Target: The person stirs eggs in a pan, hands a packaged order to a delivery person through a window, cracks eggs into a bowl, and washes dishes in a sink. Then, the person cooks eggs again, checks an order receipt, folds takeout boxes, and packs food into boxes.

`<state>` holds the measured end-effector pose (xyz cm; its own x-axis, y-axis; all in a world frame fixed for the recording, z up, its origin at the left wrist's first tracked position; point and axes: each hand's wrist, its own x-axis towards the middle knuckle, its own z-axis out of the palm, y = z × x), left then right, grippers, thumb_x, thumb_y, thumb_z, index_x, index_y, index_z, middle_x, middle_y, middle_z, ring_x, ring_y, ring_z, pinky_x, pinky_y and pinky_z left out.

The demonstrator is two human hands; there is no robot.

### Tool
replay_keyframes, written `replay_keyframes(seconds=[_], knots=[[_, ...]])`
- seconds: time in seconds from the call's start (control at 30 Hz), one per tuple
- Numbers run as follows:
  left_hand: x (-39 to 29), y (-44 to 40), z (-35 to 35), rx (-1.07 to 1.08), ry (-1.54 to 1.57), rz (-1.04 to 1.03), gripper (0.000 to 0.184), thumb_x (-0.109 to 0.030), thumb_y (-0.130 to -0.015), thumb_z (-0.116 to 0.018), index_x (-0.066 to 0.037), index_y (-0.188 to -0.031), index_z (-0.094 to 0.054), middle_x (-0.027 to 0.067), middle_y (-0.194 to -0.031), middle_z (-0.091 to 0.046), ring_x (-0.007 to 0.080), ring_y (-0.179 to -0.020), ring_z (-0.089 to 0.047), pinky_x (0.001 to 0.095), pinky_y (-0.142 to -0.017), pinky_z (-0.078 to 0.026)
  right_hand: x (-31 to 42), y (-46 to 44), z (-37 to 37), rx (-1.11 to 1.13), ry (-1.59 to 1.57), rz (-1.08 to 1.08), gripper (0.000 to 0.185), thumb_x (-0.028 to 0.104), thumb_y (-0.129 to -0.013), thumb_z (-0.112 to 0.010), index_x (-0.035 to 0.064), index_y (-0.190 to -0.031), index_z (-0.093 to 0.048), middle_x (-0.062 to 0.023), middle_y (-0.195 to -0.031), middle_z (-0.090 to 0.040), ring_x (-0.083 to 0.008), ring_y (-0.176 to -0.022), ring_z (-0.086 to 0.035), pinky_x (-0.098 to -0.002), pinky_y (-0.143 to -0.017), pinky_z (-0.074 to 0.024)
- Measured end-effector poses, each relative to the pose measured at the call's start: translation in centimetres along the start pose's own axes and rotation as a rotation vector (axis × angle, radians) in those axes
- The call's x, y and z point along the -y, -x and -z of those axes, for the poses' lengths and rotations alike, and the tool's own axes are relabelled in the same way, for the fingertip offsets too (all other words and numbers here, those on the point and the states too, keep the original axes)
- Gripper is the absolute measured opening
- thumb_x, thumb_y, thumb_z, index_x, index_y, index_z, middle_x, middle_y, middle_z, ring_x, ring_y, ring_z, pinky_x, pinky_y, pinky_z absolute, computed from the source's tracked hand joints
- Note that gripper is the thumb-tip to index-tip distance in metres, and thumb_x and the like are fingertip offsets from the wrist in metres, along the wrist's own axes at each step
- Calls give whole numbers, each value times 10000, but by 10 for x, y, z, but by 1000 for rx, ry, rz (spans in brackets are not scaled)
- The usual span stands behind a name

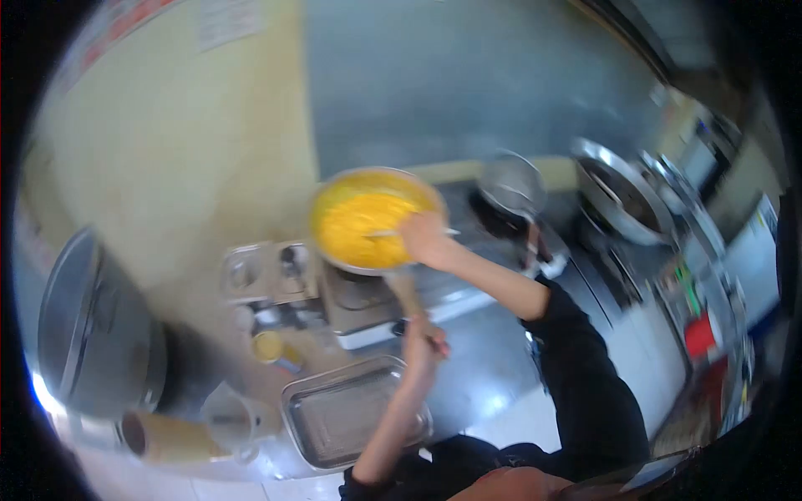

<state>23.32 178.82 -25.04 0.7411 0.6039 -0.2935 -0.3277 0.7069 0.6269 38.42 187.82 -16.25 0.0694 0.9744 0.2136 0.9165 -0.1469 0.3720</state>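
A round pan point(434, 200) filled with a bright yellow food point(359, 224) sits on a stove point(351, 313). My left hand point(424, 344) is wrapped round the pan's handle point(404, 292), below the pan. Over the right side of the yellow food, my right hand point(424, 237) is closed on a thin utensil point(383, 234), whose tip reaches into the food. Motion blur hides the exact shape of that utensil.
A metal tray point(342, 413) lies nearest me, beside a clear pitcher point(232, 417). Small metal containers point(248, 271) stand left of the stove, with a tall pot point(100, 326) farther left. A strainer point(511, 182) and a large wok point(622, 192) are at the right.
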Motion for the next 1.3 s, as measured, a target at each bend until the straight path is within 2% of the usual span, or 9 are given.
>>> replay_keyframes(seconds=[0.27,0.37,0.4,0.53,0.63,0.8,0.97,1.17,1.3], knots=[[-8,63,4,62,-127,195,663,-579,-822,-324,-128,-1308,-304,67,-1196,-414,195,-1076,-413,394,-880,-312,29,318,96,-281,-1064,-345,311,184,-792,-454,193,-1099,-507,-114,-908,-574,-266,-838,-564,-445,-755,-405],[72,96,11,-321,-111,129,506,-538,-822,-365,-155,-1126,-495,22,-1190,-461,184,-1016,-471,394,-866,-335,74,484,45,368,-1121,-658,368,174,-800,-472,198,-1167,-472,-93,-1007,-564,-298,-755,-590,-399,-614,-466],[109,106,19,173,36,379,444,-506,-820,-393,-166,-1081,-509,15,-1154,-480,177,-994,-482,383,-847,-351,112,548,28,578,-898,-798,297,206,-787,-502,176,-1080,-544,-119,-960,-579,-308,-772,-593,-416,-617,-466],[272,194,-47,179,-401,895,327,-342,-820,-484,-162,-1094,-469,44,-1126,-474,184,-996,-469,335,-837,-370,196,751,23,968,-1127,-1072,244,263,-783,-521,228,-1014,-590,-115,-1071,-527,-282,-896,-570,-392,-711,-477],[358,308,-178,799,-1001,684,424,-239,-825,-492,-88,-1204,-375,121,-1203,-416,201,-1062,-427,328,-916,-310,210,837,66,865,-879,-1503,267,200,-767,-520,170,-1016,-610,-126,-1051,-535,-271,-867,-583,-398,-714,-478],[406,476,-384,1948,-390,21,576,-350,-766,-560,-5,-1186,-369,210,-1233,-361,296,-1139,-368,399,-974,-241,205,930,137,208,-976,-2026,404,239,-785,-527,249,-1185,-474,-123,-1055,-497,-299,-914,-544,-403,-781,-451],[504,613,-482,1909,41,5,719,-491,-769,-456,-216,-1358,-151,239,-1366,-163,403,-1229,-251,602,-963,-74,245,1073,124,116,-857,-2309,433,243,-758,-519,254,-1188,-466,-137,-1036,-489,-302,-915,-540,-402,-769,-456],[654,776,-582,1300,587,759,836,-570,-726,-523,-258,-1365,-81,198,-1394,-117,422,-1239,-215,601,-975,-55,312,1288,123,211,-937,-2676,456,268,-734,-529,272,-1187,-477,-141,-1068,-519,-308,-975,-522,-412,-821,-435],[764,880,-643,1465,426,714,872,-516,-713,-583,-239,-1366,-76,213,-1389,-126,427,-1232,-225,572,-991,-78,313,1401,181,76,-688,-2989,458,285,-716,-550,218,-1167,-504,-152,-1095,-535,-325,-1008,-499,-407,-852,-415]])
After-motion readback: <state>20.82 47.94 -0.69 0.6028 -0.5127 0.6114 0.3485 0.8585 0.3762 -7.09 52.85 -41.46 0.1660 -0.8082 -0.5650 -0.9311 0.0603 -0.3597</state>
